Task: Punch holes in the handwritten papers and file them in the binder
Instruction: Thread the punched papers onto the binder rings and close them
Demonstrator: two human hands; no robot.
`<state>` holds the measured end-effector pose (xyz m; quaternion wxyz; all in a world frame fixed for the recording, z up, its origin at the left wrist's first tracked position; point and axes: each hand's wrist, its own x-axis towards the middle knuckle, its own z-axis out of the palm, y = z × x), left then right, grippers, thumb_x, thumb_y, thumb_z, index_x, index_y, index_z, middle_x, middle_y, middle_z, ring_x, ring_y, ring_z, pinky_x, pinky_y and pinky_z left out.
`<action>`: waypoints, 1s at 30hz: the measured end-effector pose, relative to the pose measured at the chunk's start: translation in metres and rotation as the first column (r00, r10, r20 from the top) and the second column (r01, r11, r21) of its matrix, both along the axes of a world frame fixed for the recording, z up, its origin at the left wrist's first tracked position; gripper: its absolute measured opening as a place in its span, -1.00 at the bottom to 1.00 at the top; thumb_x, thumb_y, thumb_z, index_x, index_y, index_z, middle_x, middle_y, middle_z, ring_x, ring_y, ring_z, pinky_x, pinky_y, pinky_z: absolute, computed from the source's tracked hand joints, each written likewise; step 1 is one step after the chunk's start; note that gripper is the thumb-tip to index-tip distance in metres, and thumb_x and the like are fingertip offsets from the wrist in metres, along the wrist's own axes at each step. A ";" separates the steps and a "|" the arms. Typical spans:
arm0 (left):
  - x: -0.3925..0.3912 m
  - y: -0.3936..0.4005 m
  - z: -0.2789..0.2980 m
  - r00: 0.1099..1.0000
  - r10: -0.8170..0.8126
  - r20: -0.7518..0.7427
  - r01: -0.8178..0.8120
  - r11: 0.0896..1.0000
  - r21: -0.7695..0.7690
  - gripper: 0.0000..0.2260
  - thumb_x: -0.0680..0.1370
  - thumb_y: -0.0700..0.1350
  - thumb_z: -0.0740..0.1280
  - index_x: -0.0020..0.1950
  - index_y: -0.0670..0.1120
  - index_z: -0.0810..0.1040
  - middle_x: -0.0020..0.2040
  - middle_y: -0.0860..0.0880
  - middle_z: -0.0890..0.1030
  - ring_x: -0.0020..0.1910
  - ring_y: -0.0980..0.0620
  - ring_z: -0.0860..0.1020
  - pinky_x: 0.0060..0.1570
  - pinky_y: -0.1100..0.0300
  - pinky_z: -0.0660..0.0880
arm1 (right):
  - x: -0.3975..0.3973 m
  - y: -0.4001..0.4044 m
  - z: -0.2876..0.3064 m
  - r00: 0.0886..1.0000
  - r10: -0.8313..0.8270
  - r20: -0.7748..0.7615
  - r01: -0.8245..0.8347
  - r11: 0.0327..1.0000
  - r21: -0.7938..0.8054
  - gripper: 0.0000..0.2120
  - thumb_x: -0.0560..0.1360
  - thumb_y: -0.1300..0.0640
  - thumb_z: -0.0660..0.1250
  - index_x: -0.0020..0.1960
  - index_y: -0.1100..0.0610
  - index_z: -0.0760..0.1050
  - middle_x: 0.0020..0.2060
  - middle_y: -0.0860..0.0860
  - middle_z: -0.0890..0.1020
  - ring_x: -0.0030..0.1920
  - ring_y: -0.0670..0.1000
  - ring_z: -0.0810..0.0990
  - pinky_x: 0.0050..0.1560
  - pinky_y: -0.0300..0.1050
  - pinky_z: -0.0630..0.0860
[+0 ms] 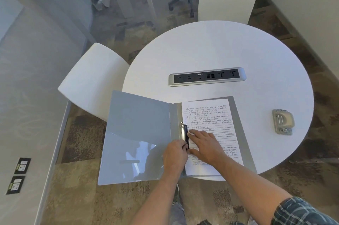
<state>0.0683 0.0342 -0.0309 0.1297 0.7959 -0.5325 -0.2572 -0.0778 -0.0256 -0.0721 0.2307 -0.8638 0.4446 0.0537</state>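
an open grey binder [139,133] overhangs the near edge of a round white table [238,50]; both hands, left hand [175,153] and right hand [205,144], rest at its ring clip [184,133] on handwritten papers [211,114]; hole punch [282,121] lies right.

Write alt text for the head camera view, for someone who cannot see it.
Two bare hands, left hand and right hand, work at the ring clip of an open grey binder, with handwritten papers lying on its right side. The binder sits at the near edge of a round white table, with a grey hole punch to the right.
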 end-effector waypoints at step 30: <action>-0.003 0.003 -0.009 0.999 0.007 0.053 -0.003 0.997 -0.075 -0.84 0.63 -0.11 0.29 -0.16 -0.02 0.46 -0.28 0.08 0.53 -0.32 0.06 0.49 -0.37 0.13 0.45 | -0.001 0.006 -0.032 0.980 -0.154 0.129 0.150 0.988 0.035 -0.38 0.61 -0.38 -0.16 0.66 -0.30 -0.01 0.64 -0.34 -0.06 0.46 -0.06 0.29 0.42 -0.02 0.13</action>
